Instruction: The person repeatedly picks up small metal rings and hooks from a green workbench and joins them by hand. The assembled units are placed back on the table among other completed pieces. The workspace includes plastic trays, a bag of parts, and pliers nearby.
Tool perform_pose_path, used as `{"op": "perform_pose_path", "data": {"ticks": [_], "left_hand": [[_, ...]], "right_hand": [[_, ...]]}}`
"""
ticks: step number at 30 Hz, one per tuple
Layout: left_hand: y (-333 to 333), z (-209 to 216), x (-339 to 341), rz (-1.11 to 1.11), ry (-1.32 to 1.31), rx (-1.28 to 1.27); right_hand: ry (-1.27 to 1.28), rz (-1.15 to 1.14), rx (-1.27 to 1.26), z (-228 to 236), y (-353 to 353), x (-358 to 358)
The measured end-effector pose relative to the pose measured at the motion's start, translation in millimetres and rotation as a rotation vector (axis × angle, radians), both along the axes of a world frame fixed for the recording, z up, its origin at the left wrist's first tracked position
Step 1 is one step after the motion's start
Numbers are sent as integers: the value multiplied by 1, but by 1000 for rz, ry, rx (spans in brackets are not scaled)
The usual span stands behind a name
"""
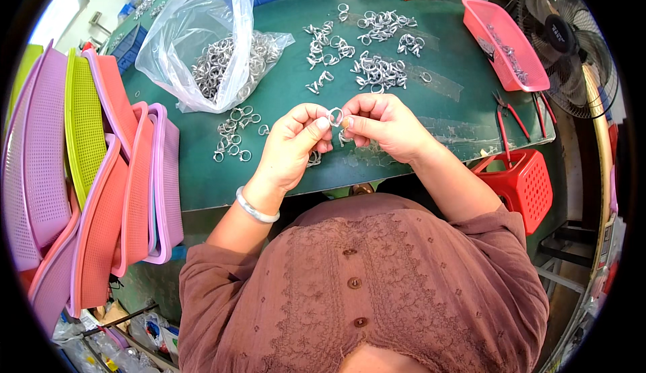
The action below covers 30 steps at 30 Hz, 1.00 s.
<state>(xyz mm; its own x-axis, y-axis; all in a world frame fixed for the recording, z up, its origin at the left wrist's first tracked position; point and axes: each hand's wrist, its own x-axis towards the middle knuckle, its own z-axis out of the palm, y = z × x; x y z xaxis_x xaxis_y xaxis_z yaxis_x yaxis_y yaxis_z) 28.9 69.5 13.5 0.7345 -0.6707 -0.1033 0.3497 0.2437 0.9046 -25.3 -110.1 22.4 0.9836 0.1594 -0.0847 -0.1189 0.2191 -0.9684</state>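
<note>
A green counter (208,181) is stretching across the workroom, with a black fan (560,33) standing by its far right corner and purple, green and coral perforated baskets (47,151) leaning in a stack along its left side. A person in a brown buttoned top (417,272) is sitting at the near edge, wearing a pale bangle (256,209) on the left wrist.

Just above the near part of the counter, a small silvery ring (335,108) is standing upright between the two hands. The left grip (320,121) is closing thumb against finger on the ring's left side; the right grip (352,119) is pinching at its right side, thumb and forefinger drawn together.

Beyond the hands, loose metal rings (379,71) are lying in several small heaps, while another cluster (233,133) is resting to the left of the left grip. Behind that cluster, a clear plastic bag (161,70) is gaping open, holding many more. To the right, a pink tray (531,53) is carrying some small metal pieces, and red-handled pliers (502,127) are lying near the counter's right edge, above a red perforated plastic container (530,198).
</note>
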Motion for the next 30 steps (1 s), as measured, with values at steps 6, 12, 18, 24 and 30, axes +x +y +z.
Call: {"op": "perform_pose_path", "data": {"ticks": [6, 12, 18, 24, 30], "left_hand": [[-1, 2, -2, -21, 35, 4], [0, 5, 1, -56, 288, -98], [2, 4, 1, -19, 390, -104], [5, -3, 3, 35, 70, 154], [5, -8, -4, 245, -1254, 833]], "right_hand": [[11, 1, -9, 1, 0, -1], [10, -39, -91, -1, -6, 2], [-162, -270, -495, -20, -25, 13], [-409, -377, -942, -18, -32, 27], [-653, -310, -1419, -22, -19, 57]]}}
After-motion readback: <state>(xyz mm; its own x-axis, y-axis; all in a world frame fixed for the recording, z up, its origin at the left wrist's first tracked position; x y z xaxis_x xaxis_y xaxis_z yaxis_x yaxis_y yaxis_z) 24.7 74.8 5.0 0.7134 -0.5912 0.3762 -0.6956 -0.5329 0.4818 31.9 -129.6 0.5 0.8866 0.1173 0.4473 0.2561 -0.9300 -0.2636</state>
